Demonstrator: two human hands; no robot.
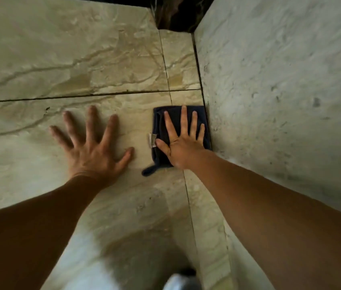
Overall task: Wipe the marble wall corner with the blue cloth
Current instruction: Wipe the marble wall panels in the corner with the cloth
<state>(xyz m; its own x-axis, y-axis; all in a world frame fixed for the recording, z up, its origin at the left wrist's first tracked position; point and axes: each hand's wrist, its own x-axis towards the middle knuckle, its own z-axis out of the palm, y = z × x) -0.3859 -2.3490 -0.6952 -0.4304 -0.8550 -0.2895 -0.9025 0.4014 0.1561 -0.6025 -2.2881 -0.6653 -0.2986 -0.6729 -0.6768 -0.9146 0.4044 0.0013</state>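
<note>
Pressing flat on the marble wall (81,65), both hands are spread wide open with fingers fanned, neither one gripping anything. The right hand (183,143) lies palm-down on the blue cloth (159,126), pinning it against the stone. The left hand (94,147) sits bare on the marble just beside it, thumb pointing toward the cloth but not touching it.

The cloth is a folded dark blue square, pushed right up into the corner so its right edge meets the seam where the two walls join. A small white tag (151,140) sticks out on its left side, by the right thumb, and a little loop or corner of fabric hangs off the bottom left.

The marble is beige with darker wavy veins, cut into big slabs with thin dark joints (102,93), one running across above the hands and one running up and down, passing under the cloth. The adjoining wall (280,91) on the right is paler grey and looks rougher, pitted in spots. A dark gap (175,13) shows at the top of the corner. Down low it's blurry; something pale and rounded (175,282), can't tell what.
</note>
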